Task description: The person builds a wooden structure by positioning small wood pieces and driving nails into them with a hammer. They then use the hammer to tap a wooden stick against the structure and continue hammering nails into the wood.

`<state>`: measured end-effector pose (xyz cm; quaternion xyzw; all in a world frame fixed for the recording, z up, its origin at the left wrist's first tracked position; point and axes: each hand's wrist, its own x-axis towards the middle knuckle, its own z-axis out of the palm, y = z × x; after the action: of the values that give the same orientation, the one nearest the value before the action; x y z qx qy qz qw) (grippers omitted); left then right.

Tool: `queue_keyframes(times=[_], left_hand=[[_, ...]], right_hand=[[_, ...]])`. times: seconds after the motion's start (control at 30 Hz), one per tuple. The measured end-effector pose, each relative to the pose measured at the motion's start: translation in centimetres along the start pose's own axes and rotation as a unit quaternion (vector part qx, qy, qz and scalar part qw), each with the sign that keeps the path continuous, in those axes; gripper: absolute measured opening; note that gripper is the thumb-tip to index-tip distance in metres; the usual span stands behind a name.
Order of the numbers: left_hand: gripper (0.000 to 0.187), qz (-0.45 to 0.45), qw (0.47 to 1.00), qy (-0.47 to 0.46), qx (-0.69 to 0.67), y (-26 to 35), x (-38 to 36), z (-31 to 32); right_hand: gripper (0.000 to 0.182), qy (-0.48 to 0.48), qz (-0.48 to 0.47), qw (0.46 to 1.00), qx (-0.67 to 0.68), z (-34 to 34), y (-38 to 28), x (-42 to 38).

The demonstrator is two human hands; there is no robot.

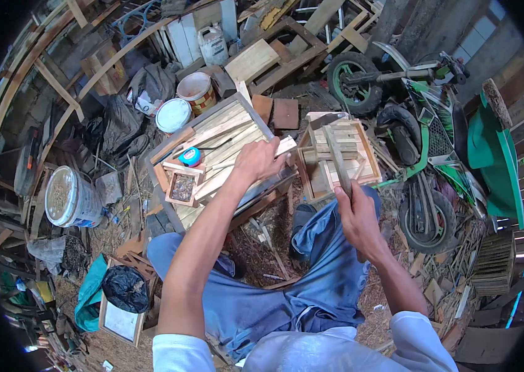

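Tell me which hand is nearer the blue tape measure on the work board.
Left. The left hand rests on a wooden slat just right of the blue tape measure. The right hand grips a hammer farther right, by the small slatted crate.

We see pale yellow wooden slats [225, 139], a bright blue tape roll [190, 156] with a red centre, white buckets [173, 115], a green and white motorbike [426, 133] with black tyres, faded blue trousers [287, 291], white sleeves [181, 354], and a black bag [125, 287] beside teal cloth [88, 294].
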<state>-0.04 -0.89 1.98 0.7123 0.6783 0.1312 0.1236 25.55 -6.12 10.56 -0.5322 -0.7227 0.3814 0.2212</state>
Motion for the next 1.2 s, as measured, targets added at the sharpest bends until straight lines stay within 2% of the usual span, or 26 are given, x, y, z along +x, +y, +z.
queue_keyframes(times=[0.27,0.47,0.63,0.7,0.73,0.83,0.87,1.0,1.1,1.13,1.2], left_hand=[[0.047,-0.002,1.000,0.023,-0.004,0.1,-0.3,0.1],[0.047,-0.007,0.999,0.031,-0.010,0.1,-0.5,0.5],[0.047,-0.013,0.999,0.036,-0.007,0.3,-0.6,0.7],[0.048,-0.016,1.000,0.019,-0.005,0.1,-0.4,0.7],[0.047,0.002,0.999,0.050,-0.007,-0.1,-0.5,0.8],[0.045,-0.015,0.999,0.027,-0.008,0.3,-0.7,0.3],[0.045,-0.016,0.999,0.032,-0.009,0.3,-0.5,0.0],[0.043,-0.012,0.999,0.041,-0.019,0.3,-0.7,0.6],[0.042,-0.018,0.999,0.027,-0.020,0.5,-0.8,0.5],[0.042,-0.024,0.999,0.020,-0.022,0.7,-0.9,0.3],[0.041,-0.016,0.999,0.034,-0.012,0.4,-0.7,0.7]], right_hand=[[0.024,-0.020,-0.037,0.999,-0.003,-0.1,-2.6,1.3],[0.024,-0.063,-0.059,0.988,-0.131,2.1,1.0,3.8],[0.023,-0.054,-0.050,0.993,-0.088,-0.2,-4.1,3.9],[0.023,-0.026,-0.059,0.994,-0.083,0.0,-4.8,3.8],[0.023,-0.026,-0.031,0.995,-0.092,0.8,-3.7,3.9],[0.022,-0.099,-0.061,0.978,-0.174,1.7,-1.0,4.6],[0.022,-0.105,-0.049,0.981,-0.155,1.1,-0.7,4.6],[0.017,-0.057,-0.009,0.992,-0.109,-0.6,-5.8,4.0],[0.018,-0.047,-0.032,0.995,-0.087,0.8,-3.6,4.0],[0.018,-0.070,-0.136,0.972,-0.177,1.4,0.3,4.4],[0.025,-0.102,-0.079,0.974,-0.185,1.1,-0.5,4.1]])
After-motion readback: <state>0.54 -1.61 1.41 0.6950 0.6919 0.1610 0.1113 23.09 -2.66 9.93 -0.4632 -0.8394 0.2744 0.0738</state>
